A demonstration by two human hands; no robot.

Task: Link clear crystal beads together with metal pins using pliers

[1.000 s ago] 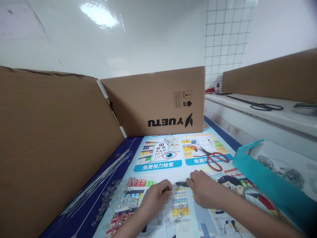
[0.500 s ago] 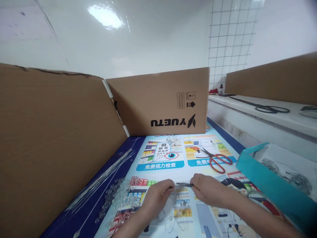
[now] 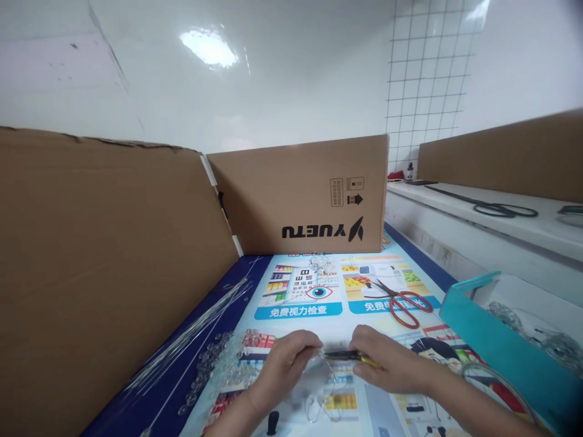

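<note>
My right hand (image 3: 387, 359) is closed round a pair of pliers (image 3: 342, 355) with dark, narrow jaws and a yellow handle. Its tips point left, close to the fingers of my left hand (image 3: 291, 358). Thumb and forefinger of that hand pinch a thin wire piece with clear beads (image 3: 336, 379). The wire loops hang below the pliers over the printed sheet. Whether the jaws touch the wire I cannot tell. Left of my left hand lies a heap of clear beads (image 3: 228, 364).
Red-handled scissors (image 3: 405, 308) lie beyond my right hand. A teal box (image 3: 496, 346) with coiled wire stands at right. Straight wires (image 3: 191, 334) lie along the left cardboard wall (image 3: 113, 243). Another beaded wire piece (image 3: 319, 262) sits near the back cardboard. Large black scissors (image 3: 496, 207) rest on the ledge.
The pliers have turned in my right hand, so more of the jaws and the yellow handle show. Both hands appear slightly lower, as the whole view has shifted a little.
</note>
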